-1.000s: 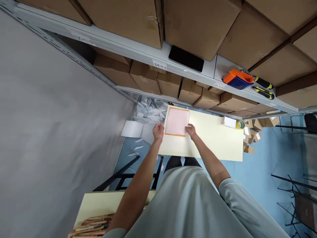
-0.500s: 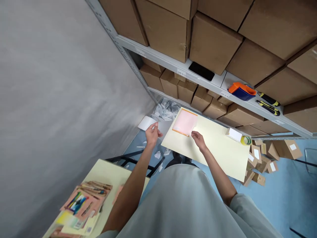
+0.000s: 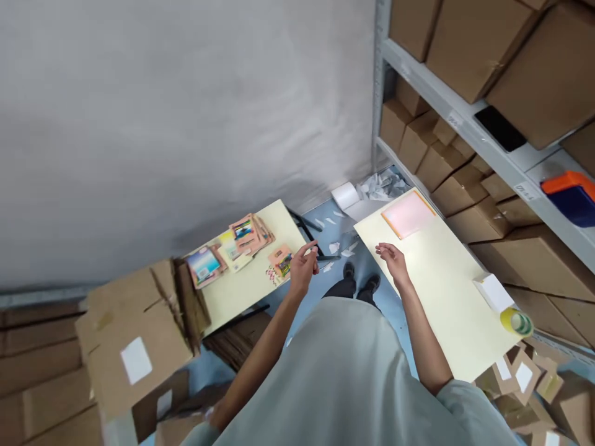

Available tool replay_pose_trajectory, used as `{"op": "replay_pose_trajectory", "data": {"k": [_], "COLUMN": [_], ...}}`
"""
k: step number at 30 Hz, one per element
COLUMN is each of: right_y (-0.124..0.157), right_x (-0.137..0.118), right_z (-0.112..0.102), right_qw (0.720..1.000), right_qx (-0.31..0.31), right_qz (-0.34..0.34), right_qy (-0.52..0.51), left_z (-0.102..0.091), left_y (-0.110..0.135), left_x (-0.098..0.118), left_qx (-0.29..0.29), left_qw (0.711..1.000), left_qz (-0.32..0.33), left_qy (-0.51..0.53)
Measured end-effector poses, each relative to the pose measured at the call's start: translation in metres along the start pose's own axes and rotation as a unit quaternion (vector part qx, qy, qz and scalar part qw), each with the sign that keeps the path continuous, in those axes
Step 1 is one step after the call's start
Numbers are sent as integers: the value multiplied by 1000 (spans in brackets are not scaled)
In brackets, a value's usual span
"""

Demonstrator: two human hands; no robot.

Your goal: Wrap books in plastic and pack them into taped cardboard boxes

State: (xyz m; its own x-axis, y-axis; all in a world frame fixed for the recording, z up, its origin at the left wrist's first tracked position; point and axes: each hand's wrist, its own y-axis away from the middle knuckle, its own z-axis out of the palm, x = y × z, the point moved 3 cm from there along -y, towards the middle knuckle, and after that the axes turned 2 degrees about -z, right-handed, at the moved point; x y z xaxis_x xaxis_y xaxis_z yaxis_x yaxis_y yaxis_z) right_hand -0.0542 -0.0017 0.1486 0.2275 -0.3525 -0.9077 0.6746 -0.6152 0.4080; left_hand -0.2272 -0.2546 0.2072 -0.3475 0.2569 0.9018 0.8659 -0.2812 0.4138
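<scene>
My left hand [image 3: 304,267] hangs in the air between the two tables, fingers loosely curled with nothing in them, nearest a small colourful pack [image 3: 281,261] on the left table [image 3: 242,288]. My right hand [image 3: 393,258] hovers open over the near-left part of the pale yellow right table [image 3: 441,291], empty. A pink sheet with an orange edge [image 3: 408,214] lies flat at that table's far corner, away from both hands. More colourful packs [image 3: 245,232] lie in a loose pile on the left table.
Open cardboard boxes [image 3: 134,334] stand at the lower left. A metal shelf [image 3: 469,124] with brown boxes, a black phone [image 3: 499,128] and an orange-blue tape dispenser [image 3: 572,195] runs along the right. A white pad [image 3: 493,292] and tape roll [image 3: 515,322] sit on the right table. Paper scraps [image 3: 381,186] litter the blue floor.
Both hands left the pink sheet, which stays on the table. The view swung left, bringing the left table and boxes into sight; my left hand moved toward that table.
</scene>
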Motion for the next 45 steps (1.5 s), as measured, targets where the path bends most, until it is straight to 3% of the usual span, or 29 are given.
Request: {"op": "replay_pose_trajectory", "data": {"k": [8, 12, 18, 23, 26, 29, 32, 37, 41, 45], "right_y": [25, 46, 89, 127, 149, 170, 186, 201, 200, 194], "right_x": [-27, -33, -17, 23, 49, 72, 94, 122, 129, 129], "right_z": [93, 155, 292, 413, 473, 524, 567, 615, 631, 633], "right_qw": [989, 976, 936, 899, 877, 853, 829, 789, 774, 783], "right_qx": [-138, -197, -319, -403, -442, -480, -513, -563, -579, -566], "right_qz": [-30, -46, -57, -47, -33, -17, -2, 29, 27, 25], "right_qy": [37, 80, 139, 167, 184, 203, 222, 246, 254, 256], "left_z": [-70, -120, -238, -354, -419, -469, -495, -500, -507, -526], "left_y": [40, 55, 81, 94, 101, 107, 106, 88, 88, 101], "left_x": [-11, -22, -52, -105, -142, -172, -192, -212, -225, -232], "left_qx": [83, 117, 220, 325, 371, 394, 408, 385, 356, 360], "left_qw": [995, 987, 963, 930, 922, 919, 898, 871, 887, 912], "left_qz": [3, -13, 32, 55, 44, 20, -20, -121, -116, -65], "left_qy": [59, 109, 154, 161, 107, -17, -163, -281, -269, -185]}}
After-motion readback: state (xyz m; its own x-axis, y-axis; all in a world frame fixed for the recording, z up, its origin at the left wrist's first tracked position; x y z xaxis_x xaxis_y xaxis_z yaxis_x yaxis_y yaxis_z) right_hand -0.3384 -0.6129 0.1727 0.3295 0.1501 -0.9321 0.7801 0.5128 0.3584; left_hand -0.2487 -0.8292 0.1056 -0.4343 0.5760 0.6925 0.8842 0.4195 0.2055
